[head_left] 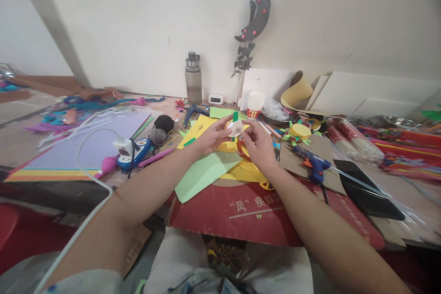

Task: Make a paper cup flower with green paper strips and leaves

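My left hand [214, 138] is closed on a small white round piece [236, 129] with green paper strips sticking out of it. On the other side of that piece, my right hand [258, 143] is closed with its fingertips at the edge, beside a bit of yellow. Below my hands lie a light green paper sheet [206, 172] and yellow paper sheets [241, 173]. An orange-red ring [242, 150], perhaps a tape roll, shows partly behind my right fingers.
A red printed board [213, 213] lies under the papers. To the right are a blue hot glue gun [315, 165], a yellow paper craft [300, 132] and a black tablet-like slab [367, 188]. A bottle [193, 80] stands behind; a corded power strip [134, 155] sits left.
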The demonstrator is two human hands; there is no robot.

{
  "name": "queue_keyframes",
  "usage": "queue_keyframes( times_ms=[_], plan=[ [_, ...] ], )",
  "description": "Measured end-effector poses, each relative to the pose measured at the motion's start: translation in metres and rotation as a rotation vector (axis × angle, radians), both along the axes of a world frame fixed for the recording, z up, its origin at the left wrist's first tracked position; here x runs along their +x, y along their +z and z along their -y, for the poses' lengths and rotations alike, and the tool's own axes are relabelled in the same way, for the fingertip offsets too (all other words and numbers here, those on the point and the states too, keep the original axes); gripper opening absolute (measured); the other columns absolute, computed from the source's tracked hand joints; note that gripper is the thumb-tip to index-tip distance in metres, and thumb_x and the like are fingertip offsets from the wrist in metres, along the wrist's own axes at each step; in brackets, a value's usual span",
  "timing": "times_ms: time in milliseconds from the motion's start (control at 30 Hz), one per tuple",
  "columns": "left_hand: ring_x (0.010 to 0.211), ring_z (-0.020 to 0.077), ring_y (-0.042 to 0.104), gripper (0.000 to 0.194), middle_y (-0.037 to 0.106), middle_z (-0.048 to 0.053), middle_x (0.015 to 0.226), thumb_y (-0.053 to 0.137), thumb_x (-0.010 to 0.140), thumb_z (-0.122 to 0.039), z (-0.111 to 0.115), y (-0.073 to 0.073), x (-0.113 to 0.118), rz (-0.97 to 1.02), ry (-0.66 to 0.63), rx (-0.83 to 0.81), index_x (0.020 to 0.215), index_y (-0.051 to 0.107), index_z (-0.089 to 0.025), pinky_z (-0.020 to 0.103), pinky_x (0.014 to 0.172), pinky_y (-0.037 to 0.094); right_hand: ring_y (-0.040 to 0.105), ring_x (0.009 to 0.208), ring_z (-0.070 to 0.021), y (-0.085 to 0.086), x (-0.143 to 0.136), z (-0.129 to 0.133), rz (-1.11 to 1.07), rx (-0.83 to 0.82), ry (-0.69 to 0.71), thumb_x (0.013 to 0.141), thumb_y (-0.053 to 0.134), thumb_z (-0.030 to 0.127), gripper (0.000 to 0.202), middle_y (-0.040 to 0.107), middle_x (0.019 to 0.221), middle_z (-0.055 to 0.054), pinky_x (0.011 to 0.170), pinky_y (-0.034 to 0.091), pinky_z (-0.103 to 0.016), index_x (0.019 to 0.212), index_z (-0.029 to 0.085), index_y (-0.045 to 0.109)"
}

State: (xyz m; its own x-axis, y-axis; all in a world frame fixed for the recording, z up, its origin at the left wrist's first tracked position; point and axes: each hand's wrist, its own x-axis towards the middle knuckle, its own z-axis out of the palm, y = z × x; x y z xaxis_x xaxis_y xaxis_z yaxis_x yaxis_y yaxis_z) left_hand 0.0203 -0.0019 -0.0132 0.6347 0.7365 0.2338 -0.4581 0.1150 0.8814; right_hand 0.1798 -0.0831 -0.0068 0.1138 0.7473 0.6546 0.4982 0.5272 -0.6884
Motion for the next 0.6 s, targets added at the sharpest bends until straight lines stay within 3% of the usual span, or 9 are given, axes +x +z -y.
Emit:
queue_keyframes(
  times_ms=[233,600],
  plan=[
    [0.097,0.0168,0.064,0.058,0.070,0.006,0.116,0.090,0.061,-0.031,-0.0017,-0.0027,0.0027,-0.047,0.031,0.066,0.116,0.072,-0.026,0.027,0.081,0.047,0.057,0.069,-0.0171,0.0013,0.0023,0.0014,0.078,0.028,-0.015,0.092,0.053,0.034,0.027,0.062,0.080,-0.002,0.071,0.047,-0.034,0.114,0.023,0.064],
    [0.116,0.0217,0.061,0.053,0.070,0.007,0.123,0.090,0.059,-0.020,-0.0012,-0.0011,0.0047,-0.089,-0.017,0.178,0.110,0.077,-0.023,0.033,0.102,0.042,0.059,0.070,-0.0161,0.0018,0.0040,-0.0004,-0.069,0.022,-0.024,0.086,0.063,0.032,0.011,0.065,0.080,-0.002,0.068,0.048,-0.032,0.087,0.021,0.063]
  ],
)
